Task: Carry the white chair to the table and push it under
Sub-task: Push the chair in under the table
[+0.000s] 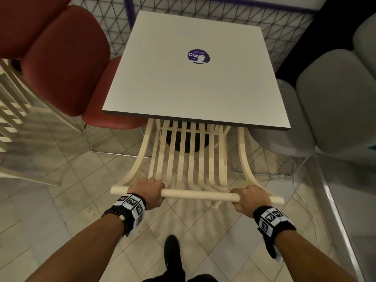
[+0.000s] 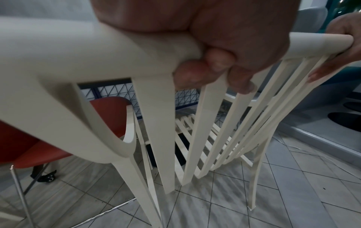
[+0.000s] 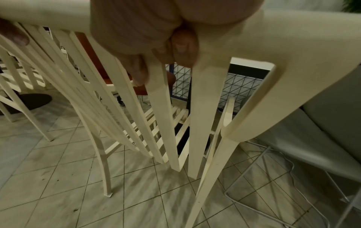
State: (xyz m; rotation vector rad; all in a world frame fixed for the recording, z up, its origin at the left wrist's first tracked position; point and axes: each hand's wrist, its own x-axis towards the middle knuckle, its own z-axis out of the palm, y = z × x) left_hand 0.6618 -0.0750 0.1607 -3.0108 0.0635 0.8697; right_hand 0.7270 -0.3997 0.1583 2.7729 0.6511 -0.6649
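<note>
Nearest to the camera, the two hands grip the round top rail of the white slatted chair (image 1: 189, 159): the left hand (image 1: 148, 190) near the rail's left end, the right hand (image 1: 250, 197) near its right end, each with fingers curled fully around the rail. Both wrists wear black bands with square printed markers.

The floor of pale diagonal tiles (image 1: 67, 180) has open room behind the chair and narrow strips on each side of it. The square grey surface (image 1: 183, 88), smooth and matte with a thin dark edge, covers the chair's seat; only the curved back slats and the side frames show in front of its near edge. On the left, the red padded chair (image 1: 63, 64) stands just beside the surface, its seat touching or almost touching the corner. On the right, the grey padded chair (image 1: 333, 102) with thin metal legs stands close to the other edge. A black wire grid panel (image 1: 264, 17) closes the far side. A round purple sticker (image 1: 198, 55) lies flat near the surface's middle.
</note>
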